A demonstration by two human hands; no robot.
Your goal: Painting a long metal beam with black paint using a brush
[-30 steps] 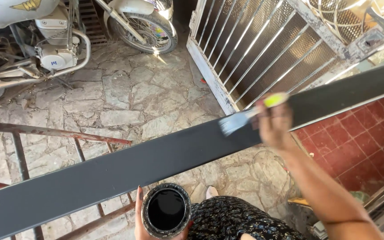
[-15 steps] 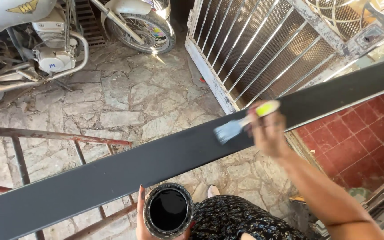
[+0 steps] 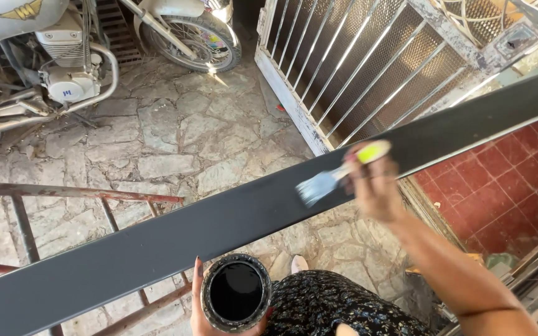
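Two hands work: right hand [image 3: 375,190] clamped on brush [image 3: 334,177] over the black beam's [image 3: 157,249] upper edge, left hand [image 3: 202,311] clasping the can [image 3: 236,291] below; long, even strokes suit

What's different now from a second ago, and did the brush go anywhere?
The right hand has slid the paintbrush down and to the left along the black beam, away from where it was a second ago; it keeps hold of the brush throughout. The left hand still holds the paint can in the same spot below the beam. The motorcycle and white gate are unchanged.
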